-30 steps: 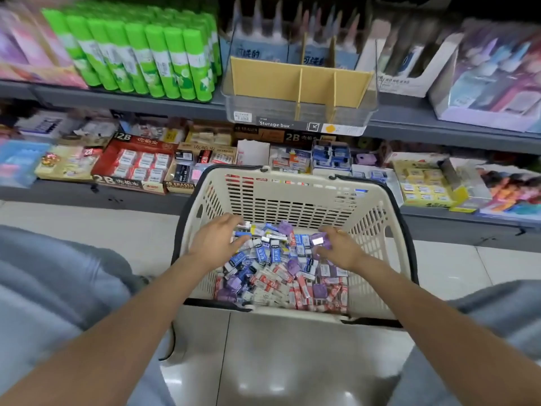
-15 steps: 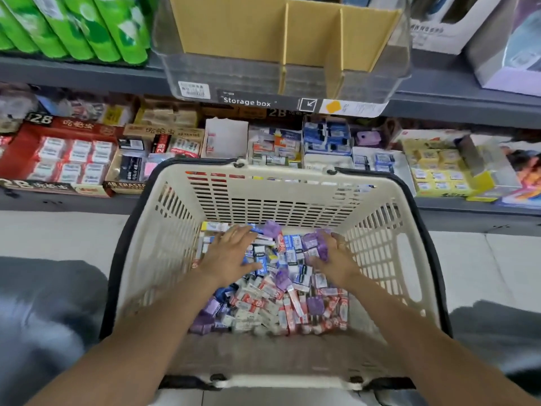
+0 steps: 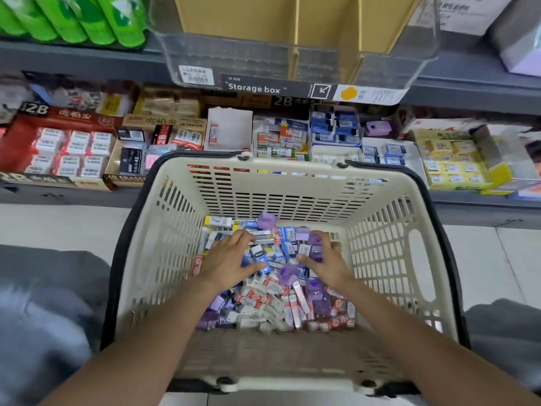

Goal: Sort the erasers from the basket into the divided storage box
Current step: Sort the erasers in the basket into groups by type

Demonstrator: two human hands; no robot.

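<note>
A cream plastic basket with black handles stands on the floor in front of me, holding a heap of several erasers in blue, red-white and purple. My left hand is down in the heap, thumb and curled fingers closing round a blue-sleeved eraser. My right hand is beside it and grips purple erasers in its curled fingers. The clear storage box with cardboard dividers sits on the shelf above, its three visible compartments holding nothing.
Green glue sticks stand left of the storage box. The lower shelf holds display cartons of erasers: red 2B boxes, blue packs, yellow packs. My knees frame the basket on both sides on the pale tiled floor.
The view has dropped closer to the basket. Both hands have pushed deeper into the eraser heap; the right one keeps its purple erasers and the left thumb has closed onto a blue eraser.
</note>
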